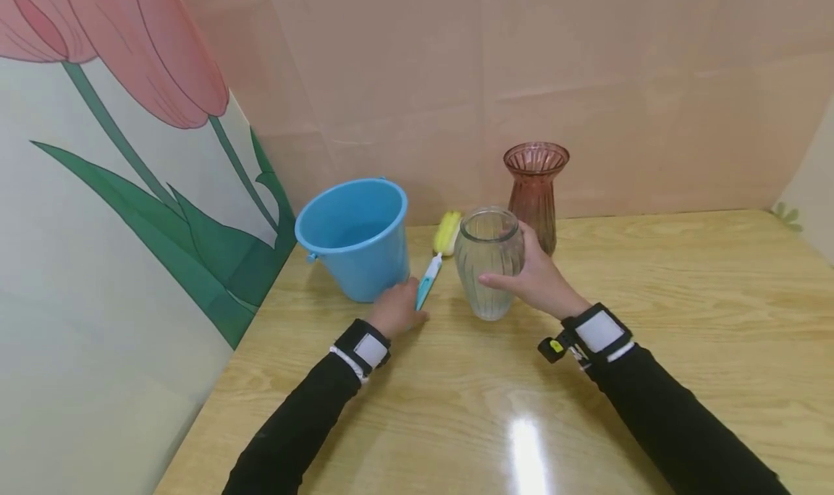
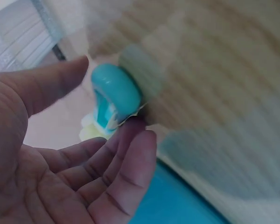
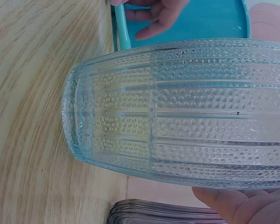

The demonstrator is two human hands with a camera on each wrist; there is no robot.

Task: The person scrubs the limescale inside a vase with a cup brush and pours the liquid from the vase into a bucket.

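- Right hand: the grip is wrapped round the clear glass vase, thumb on the near face and fingers on the far side. The right wrist view shows the vase's dotted, ribbed wall with the palm against it.
- Clear glass vase: stands upright on the bench, near the middle, just in front of the pink glass vase.
- Left hand: rests on the bench at the lower end of the brush handle. In the left wrist view the fingers are loosely spread and their tips touch the teal end of the handle; the thumb stands apart from it. The view is blurred.
- Brush handle: lies flat on the bench between the blue bucket and the clear glass vase, its yellow sponge head pointing toward the back wall.
- Blue bucket: stands upright just left of the left hand, close to the tulip-printed panel.
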